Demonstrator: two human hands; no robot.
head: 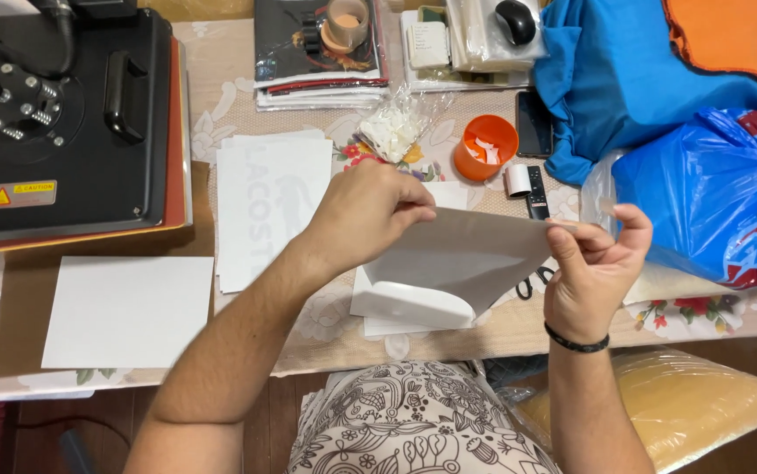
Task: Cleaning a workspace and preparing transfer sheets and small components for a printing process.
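My left hand point(365, 211) and my right hand point(593, 263) hold one curled white sheet point(457, 263) above the table, the left pinching its upper left corner, the right pinching its right corner with thumb and fingers. The sheet bends down in a loop toward me. Under it lie more white sheets point(396, 320). A stack of white sheets with pale lettering point(269, 206) lies left of my left hand. Small scissors point(532, 283) peek out beneath the held sheet, near my right hand.
A black heat press point(62, 123) fills the back left. A blank white sheet point(128, 312) lies at front left. An orange cup point(485, 147), a black remote point(537, 193), a phone point(534, 123), blue cloth point(624, 79) and a blue plastic bag point(712, 193) are at right.
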